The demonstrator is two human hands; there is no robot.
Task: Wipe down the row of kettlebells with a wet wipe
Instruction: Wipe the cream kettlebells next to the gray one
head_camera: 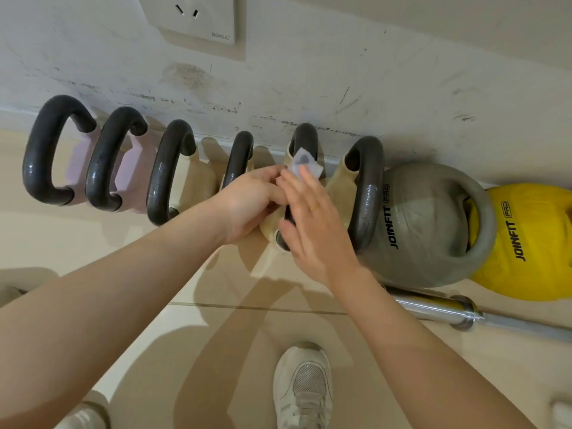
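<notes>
Working along the floor row at the fifth kettlebell from the left, a cream-bodied one with a dark iron loop handle, with the thin white wet wipe draped on that handle near its top. Left hand curled, pinching the wipe's near edge; right hand flat, fingers straight, resting along the handle, nearer the grey round kettlebell. Handle running away toward the scuffed wall, so probably wiping lengthwise.
</notes>
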